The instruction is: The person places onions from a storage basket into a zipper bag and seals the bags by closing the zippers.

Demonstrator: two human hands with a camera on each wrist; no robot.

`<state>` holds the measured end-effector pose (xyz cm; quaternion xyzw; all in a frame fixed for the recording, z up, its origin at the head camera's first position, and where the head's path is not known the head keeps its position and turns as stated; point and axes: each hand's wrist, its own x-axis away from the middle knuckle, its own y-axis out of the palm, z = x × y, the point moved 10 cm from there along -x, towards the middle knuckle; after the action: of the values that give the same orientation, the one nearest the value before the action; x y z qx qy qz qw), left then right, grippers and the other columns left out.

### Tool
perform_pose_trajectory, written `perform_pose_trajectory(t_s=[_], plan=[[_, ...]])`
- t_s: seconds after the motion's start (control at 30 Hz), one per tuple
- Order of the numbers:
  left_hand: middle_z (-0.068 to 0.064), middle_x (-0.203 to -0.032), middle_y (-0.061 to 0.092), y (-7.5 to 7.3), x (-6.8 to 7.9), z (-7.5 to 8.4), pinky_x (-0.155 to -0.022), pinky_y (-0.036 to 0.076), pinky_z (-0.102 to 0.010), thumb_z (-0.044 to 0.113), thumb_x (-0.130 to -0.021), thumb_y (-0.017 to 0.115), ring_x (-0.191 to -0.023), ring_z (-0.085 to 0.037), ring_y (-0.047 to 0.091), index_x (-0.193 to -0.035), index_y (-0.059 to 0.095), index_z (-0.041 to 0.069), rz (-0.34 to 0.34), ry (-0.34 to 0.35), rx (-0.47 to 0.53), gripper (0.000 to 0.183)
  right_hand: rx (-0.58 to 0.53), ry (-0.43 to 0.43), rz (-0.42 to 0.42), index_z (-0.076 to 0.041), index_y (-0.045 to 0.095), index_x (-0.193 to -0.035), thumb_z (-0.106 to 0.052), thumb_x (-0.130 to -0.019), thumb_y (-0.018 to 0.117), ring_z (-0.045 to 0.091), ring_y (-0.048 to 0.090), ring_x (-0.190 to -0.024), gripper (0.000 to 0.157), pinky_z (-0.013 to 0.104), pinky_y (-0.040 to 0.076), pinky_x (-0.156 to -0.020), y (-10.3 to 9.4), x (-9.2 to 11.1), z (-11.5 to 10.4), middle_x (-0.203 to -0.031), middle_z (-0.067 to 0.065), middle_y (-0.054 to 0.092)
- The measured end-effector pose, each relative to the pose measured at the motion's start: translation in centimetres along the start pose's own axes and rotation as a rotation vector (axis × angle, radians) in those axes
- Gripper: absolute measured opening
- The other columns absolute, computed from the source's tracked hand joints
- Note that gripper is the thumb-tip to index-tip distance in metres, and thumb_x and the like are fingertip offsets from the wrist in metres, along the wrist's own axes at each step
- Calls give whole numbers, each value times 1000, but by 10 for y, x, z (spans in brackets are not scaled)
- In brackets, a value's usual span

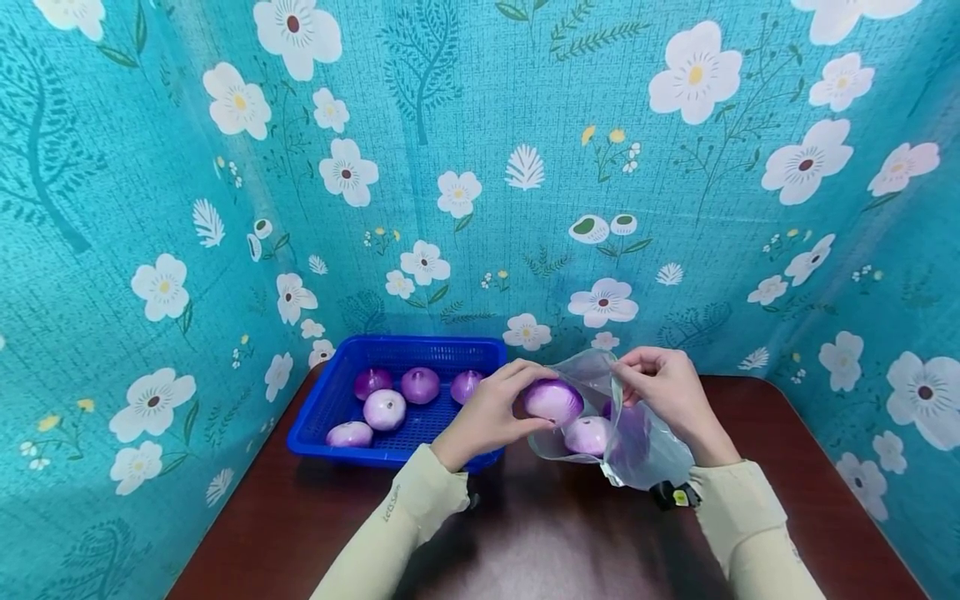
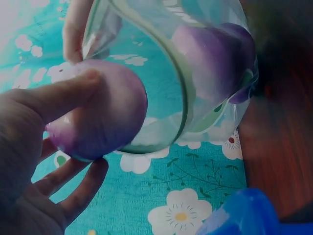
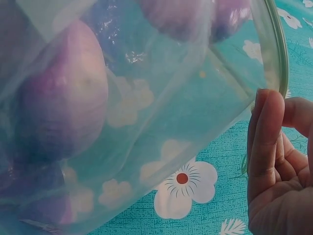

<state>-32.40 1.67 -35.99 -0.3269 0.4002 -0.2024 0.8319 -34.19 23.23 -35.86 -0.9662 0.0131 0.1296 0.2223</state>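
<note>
My left hand (image 1: 491, 410) grips a purple onion (image 1: 553, 402) between thumb and fingers, right at the mouth of a clear plastic bag (image 1: 651, 454). In the left wrist view the held onion (image 2: 105, 110) overlaps the bag's green-edged rim (image 2: 181, 83). Pinching that rim on the far side, my right hand (image 1: 663, 387) keeps the mouth spread. Inside the bag lies a pale purple onion (image 1: 588, 435), with more purple behind it. Through the film, the right wrist view shows an onion (image 3: 66, 93) near the bag's bottom.
A blue plastic basket (image 1: 405, 456) stands left of the bag and holds several onions (image 1: 385, 409). Both are over a dark brown table (image 1: 517, 542). Flowered turquoise cloth (image 1: 480, 167) hangs close behind the table and along its sides.
</note>
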Motion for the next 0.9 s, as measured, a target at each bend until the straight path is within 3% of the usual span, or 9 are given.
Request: perform_pose_trajectory(t_s=[0.37, 0.57, 0.9], plan=[[1, -126, 67, 14, -14, 8, -103, 53, -30, 29, -83, 89, -118, -16, 63, -127, 69, 14, 143, 74, -280, 51, -27, -4, -6, 7, 72, -96, -14, -99, 71, 22, 68, -56, 22, 37, 62, -59, 0, -1, 0, -65, 9, 69], [2, -124, 68, 16, -8, 6, -102, 53, -26, 30, -85, 87, -116, -15, 63, -124, 70, 16, 131, 81, -246, 45, -41, 8, 3, 7, 73, -96, -20, -98, 73, 23, 69, -57, 27, 35, 62, -59, -4, -1, 1, -65, 8, 69], [1, -123, 68, 10, 4, -7, -98, 55, -26, 28, -83, 89, -115, -14, 63, -125, 70, 15, 105, 27, -101, 48, -59, -1, 13, 8, 72, -96, -14, -98, 73, 21, 69, -55, 23, 34, 62, -58, -6, -2, 1, -65, 7, 69]])
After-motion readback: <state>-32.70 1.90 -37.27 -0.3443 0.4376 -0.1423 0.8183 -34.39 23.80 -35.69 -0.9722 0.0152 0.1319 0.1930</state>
